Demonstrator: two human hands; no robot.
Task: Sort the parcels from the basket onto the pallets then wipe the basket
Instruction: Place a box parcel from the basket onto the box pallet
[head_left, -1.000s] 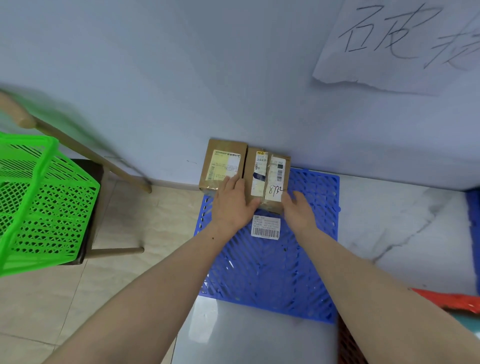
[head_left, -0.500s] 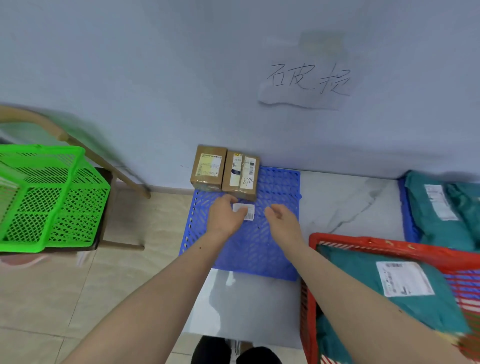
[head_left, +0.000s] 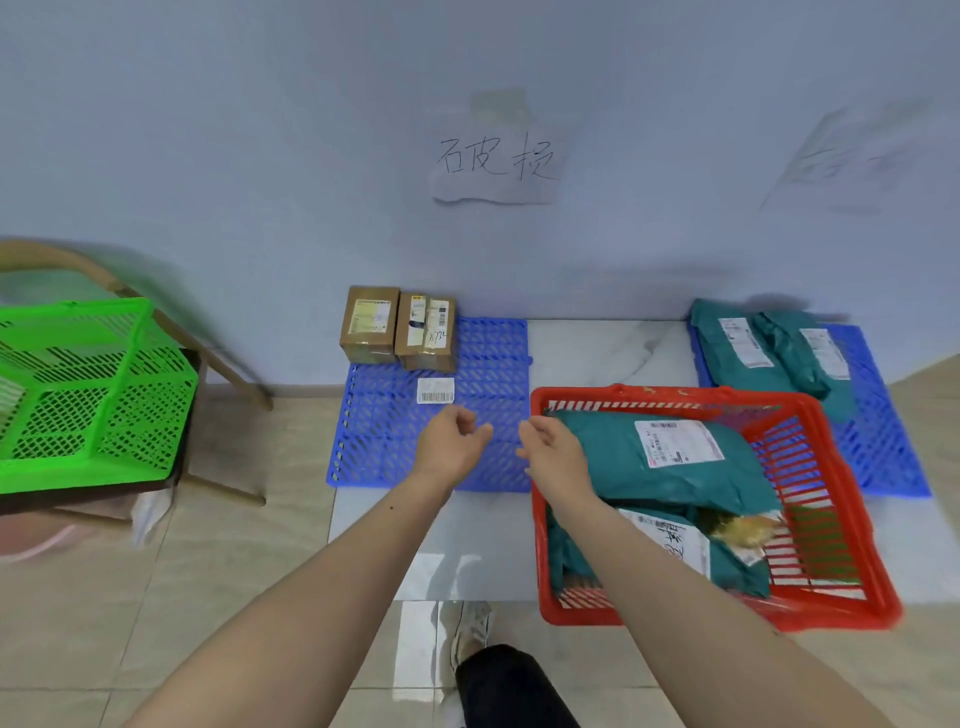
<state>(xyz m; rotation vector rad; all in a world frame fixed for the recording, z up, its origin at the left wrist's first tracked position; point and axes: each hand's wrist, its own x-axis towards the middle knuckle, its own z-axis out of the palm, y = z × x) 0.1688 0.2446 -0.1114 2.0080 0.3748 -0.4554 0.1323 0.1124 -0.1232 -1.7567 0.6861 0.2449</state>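
Two taped brown cardboard parcels (head_left: 399, 328), white-labelled.

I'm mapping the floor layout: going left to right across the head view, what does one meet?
green basket → two cardboard boxes → left blue pallet → red basket → right blue pallet bearing teal parcels.

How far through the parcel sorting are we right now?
Partly done. Two cardboard boxes stand on the left blue pallet, and teal bags lie on the right blue pallet. Both the left hand and right hand are empty. Teal parcels remain in the red basket, which also needs wiping.
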